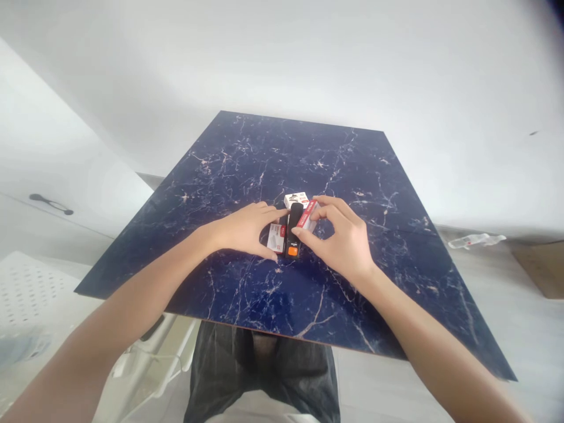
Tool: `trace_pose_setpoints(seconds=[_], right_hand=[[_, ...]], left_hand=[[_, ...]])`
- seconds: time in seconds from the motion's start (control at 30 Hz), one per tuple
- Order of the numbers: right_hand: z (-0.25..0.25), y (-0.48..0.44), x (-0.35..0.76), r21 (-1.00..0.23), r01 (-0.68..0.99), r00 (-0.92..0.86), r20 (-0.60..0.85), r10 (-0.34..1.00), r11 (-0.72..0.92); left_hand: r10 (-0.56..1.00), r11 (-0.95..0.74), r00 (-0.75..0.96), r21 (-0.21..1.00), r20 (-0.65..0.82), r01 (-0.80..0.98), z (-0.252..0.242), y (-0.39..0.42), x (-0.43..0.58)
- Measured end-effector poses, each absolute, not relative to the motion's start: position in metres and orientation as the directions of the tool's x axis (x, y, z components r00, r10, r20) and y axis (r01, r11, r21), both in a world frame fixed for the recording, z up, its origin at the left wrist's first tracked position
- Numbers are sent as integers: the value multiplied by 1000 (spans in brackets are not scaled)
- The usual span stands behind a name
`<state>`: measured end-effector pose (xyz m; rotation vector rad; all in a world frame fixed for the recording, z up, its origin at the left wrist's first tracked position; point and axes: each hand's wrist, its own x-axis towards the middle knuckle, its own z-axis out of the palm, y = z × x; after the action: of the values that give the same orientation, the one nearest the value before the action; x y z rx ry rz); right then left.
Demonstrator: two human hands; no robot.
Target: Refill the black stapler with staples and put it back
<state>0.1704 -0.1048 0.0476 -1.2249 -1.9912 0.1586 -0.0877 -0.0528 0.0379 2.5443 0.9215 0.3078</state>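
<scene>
A black stapler with an orange end [293, 232] lies in the middle of a dark blue marbled tabletop [273, 158]. My left hand [247, 230] rests beside it, fingers curled round a small white and red box [277, 237]. My right hand [341, 238] pinches another small red and white box [306, 215] at the stapler's right side. A third white box [296, 200] sits just behind the stapler.
The tabletop's front edge lies close over my lap in dark trousers [264, 370]. A white perforated surface [26, 288] stands at the lower left. On the pale floor to the right lie a clear plastic wrapper [473, 240] and a brown board [541, 267].
</scene>
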Motion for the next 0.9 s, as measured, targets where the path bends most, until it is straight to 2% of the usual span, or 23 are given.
trace_pose_setpoints(seconds=[0.17,0.27,0.33,0.43,0.53,0.6,0.67,0.77,0.9], right_hand=[[37,-106,154,-387,637,-393,581,713,667],[32,-103,138,-328,595,-535,520,666,734],[30,-102,131,-300,590,-594,468,654,750],[30,-103,131,-294,594,-594,467,655,749],[32,-104,141,-370,602,-493,525,694,707],[31,-101,148,-456,613,-376,550,746,645],[26,-96,155,-533,603,-285,551,785,593],[15,-86,160,-613,555,-239,530,813,563],[2,-78,163,-675,537,-222,465,857,505]], left_hand=[[686,-667,673,611,277,427,44,-57,-84],[738,-636,574,650,353,417,43,-54,-84],[775,-593,550,659,311,463,42,-48,-89],[777,-513,619,686,115,516,45,-41,-101],[688,-505,723,673,-63,540,53,-42,-110],[654,-526,750,653,-98,544,56,-46,-109],[630,-559,772,640,-85,527,56,-51,-104],[597,-625,801,598,-50,503,50,-56,-92],[619,-717,783,452,63,531,41,-61,-80]])
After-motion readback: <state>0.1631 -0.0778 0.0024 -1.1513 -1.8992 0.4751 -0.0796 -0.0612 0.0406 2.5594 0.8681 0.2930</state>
